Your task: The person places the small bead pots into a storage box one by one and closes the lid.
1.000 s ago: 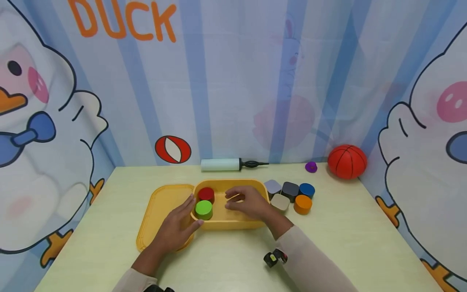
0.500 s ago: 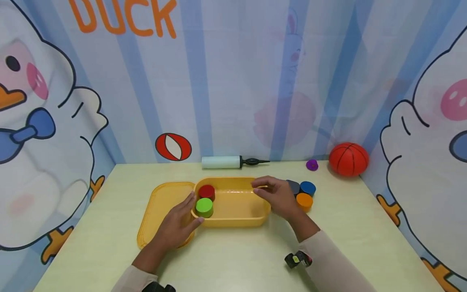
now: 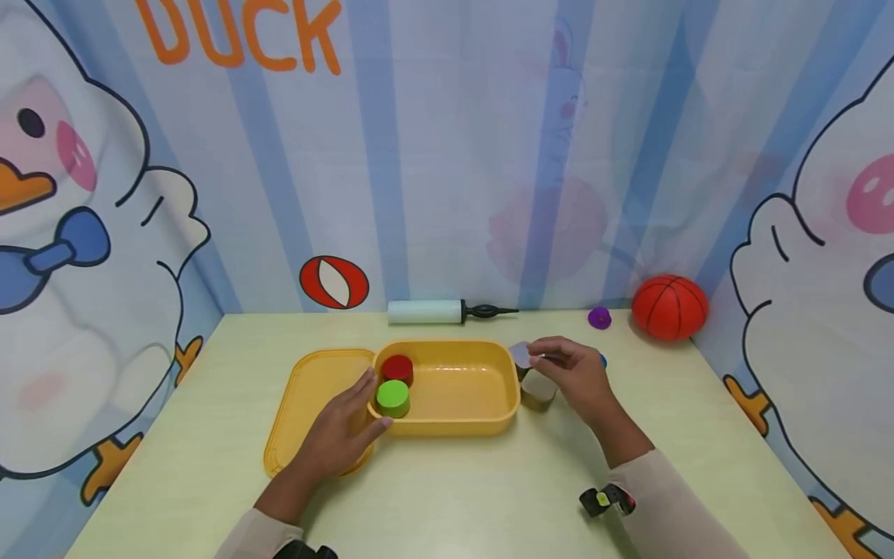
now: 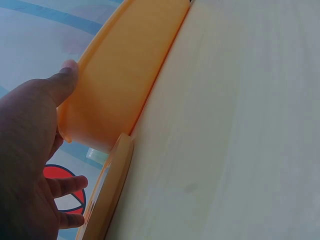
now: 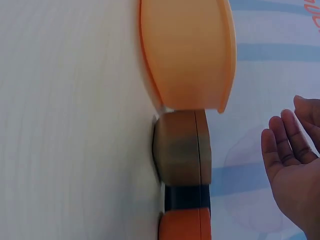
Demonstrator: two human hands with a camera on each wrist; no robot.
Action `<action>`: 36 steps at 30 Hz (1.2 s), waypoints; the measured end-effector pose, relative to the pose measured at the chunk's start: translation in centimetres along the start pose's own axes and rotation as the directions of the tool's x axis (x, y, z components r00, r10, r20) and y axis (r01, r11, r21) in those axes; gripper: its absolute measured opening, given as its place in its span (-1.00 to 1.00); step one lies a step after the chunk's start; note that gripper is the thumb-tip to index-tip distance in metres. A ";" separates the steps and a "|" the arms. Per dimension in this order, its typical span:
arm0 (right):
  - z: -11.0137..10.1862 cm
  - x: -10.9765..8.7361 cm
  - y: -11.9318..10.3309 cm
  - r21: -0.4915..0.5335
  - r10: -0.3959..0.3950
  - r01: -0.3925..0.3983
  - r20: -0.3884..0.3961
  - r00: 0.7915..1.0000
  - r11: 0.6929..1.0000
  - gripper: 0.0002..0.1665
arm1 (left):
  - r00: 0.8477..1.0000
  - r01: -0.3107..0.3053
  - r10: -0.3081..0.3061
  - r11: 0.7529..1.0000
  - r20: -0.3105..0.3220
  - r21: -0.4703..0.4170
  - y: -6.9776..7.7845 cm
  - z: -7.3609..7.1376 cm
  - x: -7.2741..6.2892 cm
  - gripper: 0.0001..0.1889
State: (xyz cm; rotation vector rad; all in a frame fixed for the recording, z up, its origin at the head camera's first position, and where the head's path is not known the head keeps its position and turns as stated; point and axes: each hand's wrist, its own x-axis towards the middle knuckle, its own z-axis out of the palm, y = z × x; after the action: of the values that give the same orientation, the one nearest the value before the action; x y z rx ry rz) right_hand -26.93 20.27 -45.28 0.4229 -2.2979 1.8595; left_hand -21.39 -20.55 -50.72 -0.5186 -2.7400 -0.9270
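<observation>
A yellow open box (image 3: 447,427) stands mid-table, with a short red cylinder (image 3: 398,369) and a light green one (image 3: 394,398) at its left end. My left hand (image 3: 342,427) rests against that end, fingers straight; in the left wrist view its thumb lies at the box rim (image 4: 90,55). Past the box's right end, my right hand (image 3: 576,376) is raised over a group of small lidded pieces, fingers loosely bent and holding nothing. A beige rounded-square piece (image 3: 539,388) and a lilac one (image 3: 520,355) show beside it. It mostly hides the blue one (image 3: 604,361).
A yellow lid (image 3: 300,411) lies left of the box, partly under my left hand. Along the back are a pale hand pump (image 3: 426,312), a small purple object (image 3: 599,317) and a red basketball (image 3: 670,307). An orange piece (image 5: 184,225) shows in the right wrist view.
My right hand has come out of the box and moved right, over the small pieces. My left hand stays at the box's left end.
</observation>
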 end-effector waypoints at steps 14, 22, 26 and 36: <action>-4.9 -0.1 1.7 -0.047 0.014 -0.022 -0.164 0.986 0.999 -0.59 | 1.000 0.006 -0.006 1.000 0.009 -0.015 0.2 -0.3 -0.1 -0.18; -7.3 -0.5 3.4 -0.206 0.068 -0.112 -0.209 0.976 0.972 -0.52 | 1.000 0.024 -0.024 1.000 0.020 -0.017 0.1 -0.1 -0.1 -0.17; -8.2 -0.7 4.3 -0.234 0.107 -0.160 -0.225 0.969 0.959 -0.48 | 0.999 0.032 -0.031 0.999 0.026 -0.019 0.1 -0.1 -0.1 -0.17; -9.3 -0.9 6.1 -0.217 0.207 -0.252 -0.210 0.956 0.943 -0.38 | 1.000 0.012 -0.012 1.000 -0.001 0.007 -0.1 -0.1 -0.2 -0.18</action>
State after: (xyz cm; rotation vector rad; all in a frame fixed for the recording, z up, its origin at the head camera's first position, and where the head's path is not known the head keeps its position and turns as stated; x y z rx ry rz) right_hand -28.55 30.63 -49.16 -0.0533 -2.4882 1.5981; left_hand -21.20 -20.71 -50.75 -0.5003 -2.7475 -0.9195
